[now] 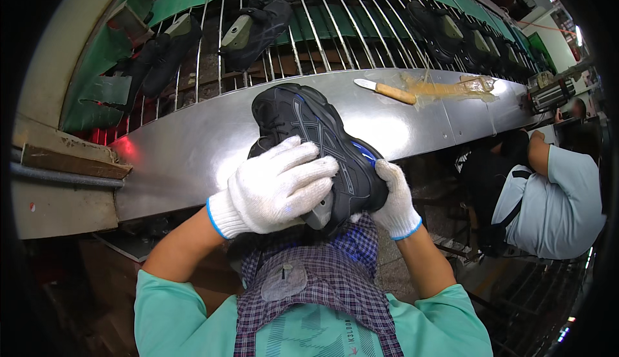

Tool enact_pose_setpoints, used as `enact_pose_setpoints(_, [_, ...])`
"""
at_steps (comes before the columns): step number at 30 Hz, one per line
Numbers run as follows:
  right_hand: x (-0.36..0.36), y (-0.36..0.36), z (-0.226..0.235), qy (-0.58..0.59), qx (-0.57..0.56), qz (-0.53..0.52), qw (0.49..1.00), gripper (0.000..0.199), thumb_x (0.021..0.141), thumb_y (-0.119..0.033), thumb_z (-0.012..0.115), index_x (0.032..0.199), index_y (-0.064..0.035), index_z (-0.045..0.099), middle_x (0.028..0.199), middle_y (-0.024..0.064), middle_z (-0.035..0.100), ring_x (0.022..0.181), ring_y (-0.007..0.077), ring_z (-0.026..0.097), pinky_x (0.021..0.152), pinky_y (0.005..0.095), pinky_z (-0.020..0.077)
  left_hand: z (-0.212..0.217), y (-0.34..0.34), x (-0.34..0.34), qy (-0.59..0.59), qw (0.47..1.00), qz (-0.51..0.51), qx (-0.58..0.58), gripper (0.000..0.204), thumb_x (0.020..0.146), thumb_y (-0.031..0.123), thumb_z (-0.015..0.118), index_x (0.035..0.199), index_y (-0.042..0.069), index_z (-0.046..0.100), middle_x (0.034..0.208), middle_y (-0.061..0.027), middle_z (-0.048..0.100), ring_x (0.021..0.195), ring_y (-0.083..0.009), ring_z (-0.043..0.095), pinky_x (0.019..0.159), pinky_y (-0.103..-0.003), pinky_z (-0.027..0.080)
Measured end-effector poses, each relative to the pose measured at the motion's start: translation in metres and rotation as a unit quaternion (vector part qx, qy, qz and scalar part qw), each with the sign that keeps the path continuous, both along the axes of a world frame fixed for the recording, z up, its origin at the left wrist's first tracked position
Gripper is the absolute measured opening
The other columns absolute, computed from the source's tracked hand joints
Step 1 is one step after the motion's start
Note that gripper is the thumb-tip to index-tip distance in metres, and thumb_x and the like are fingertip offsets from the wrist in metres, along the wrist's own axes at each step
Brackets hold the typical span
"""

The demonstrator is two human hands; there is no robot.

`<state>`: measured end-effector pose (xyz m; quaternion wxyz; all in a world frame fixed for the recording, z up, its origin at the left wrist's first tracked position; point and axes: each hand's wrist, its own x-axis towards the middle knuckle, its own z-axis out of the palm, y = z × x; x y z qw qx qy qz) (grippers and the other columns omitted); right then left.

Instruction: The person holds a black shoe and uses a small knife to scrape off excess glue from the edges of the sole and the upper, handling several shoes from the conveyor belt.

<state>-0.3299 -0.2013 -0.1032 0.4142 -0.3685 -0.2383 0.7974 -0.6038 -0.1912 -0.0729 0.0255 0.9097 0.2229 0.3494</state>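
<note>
A black sports shoe (325,141) with grey side stripes and a blue patch at its sole is held on its side, toe pointing away from me, above the near edge of the metal table. A pale last (319,212) shows in its opening. My left hand (274,186), in a white knit glove, lies over the laces and upper with its fingers curved across the shoe. My right hand (396,199), gloved the same way, grips the sole side near the heel; some of its fingers are hidden behind the shoe.
A wooden-handled knife (385,90) lies on the metal table (187,157) beside a brown-stained patch (451,89). Beyond, a rack of metal bars (322,18) carries several black shoes on lasts (258,31). Another person (548,196) sits at the right. A wall ledge (74,167) stands at the left.
</note>
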Motion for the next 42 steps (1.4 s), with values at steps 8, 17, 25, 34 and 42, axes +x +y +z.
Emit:
enact_pose_setpoints(8, [0.005,0.003,-0.012,0.149,-0.053,0.063,0.985,0.064,0.108,-0.043,0.046,0.153,0.0034,0.046,0.131,0.0231,0.071,0.105,0.0353,0.077,0.065,0.0484,0.0698,0.026,0.025,-0.009,0.049,0.996,-0.025,-0.075,0.065,0.073,0.043,0.084,0.123,0.004,0.069,0.132,-0.0184,0.072,0.122,-0.0431,0.069,0.108,-0.056,0.055])
enact_pose_setpoints(17, [-0.006,0.010,-0.006,0.128,-0.042,0.150,0.980,0.081,0.095,-0.035,0.061,0.158,0.0099,0.039,0.153,0.0269,0.057,0.136,0.0365,0.062,0.117,0.0503,0.0490,0.024,-0.013,-0.039,0.026,0.995,0.086,-0.033,0.064,0.073,0.043,0.084,0.122,0.004,0.071,0.132,-0.0205,0.069,0.125,-0.0451,0.066,0.110,-0.059,0.052])
enact_pose_setpoints(25, [0.043,0.132,0.038,0.020,0.071,-0.025,0.997,0.057,0.098,-0.041,0.056,0.140,-0.0026,0.063,0.133,0.0144,0.072,0.122,0.0331,0.070,0.108,0.0525,0.0567,-0.044,-0.053,-0.151,-0.121,0.865,0.458,-0.162,0.061,0.081,0.024,0.088,0.132,-0.002,0.066,0.132,-0.0227,0.070,0.121,-0.0413,0.069,0.106,-0.047,0.056])
enact_pose_setpoints(34, [0.090,0.329,0.022,-0.706,0.416,-0.272,0.504,0.060,0.098,-0.027,0.072,0.149,0.0004,0.057,0.139,0.0204,0.065,0.129,0.0360,0.064,0.115,0.0448,0.0485,-0.075,-0.007,-0.221,-0.107,0.810,0.545,-0.190,0.058,0.086,0.022,0.083,0.137,0.002,0.063,0.134,-0.0184,0.069,0.126,-0.0383,0.066,0.108,-0.045,0.053])
enact_pose_setpoints(42, [-0.148,0.254,-0.049,-0.446,0.492,-0.042,0.747,0.032,0.101,-0.018,0.068,0.131,-0.0049,0.069,0.127,0.0185,0.072,0.117,0.0330,0.071,0.103,0.0439,0.0570,-0.069,0.220,-0.174,-0.014,0.906,0.401,-0.132,0.055,0.087,0.012,0.076,0.139,0.007,0.059,0.140,-0.0183,0.063,0.128,-0.0412,0.062,0.108,-0.048,0.051])
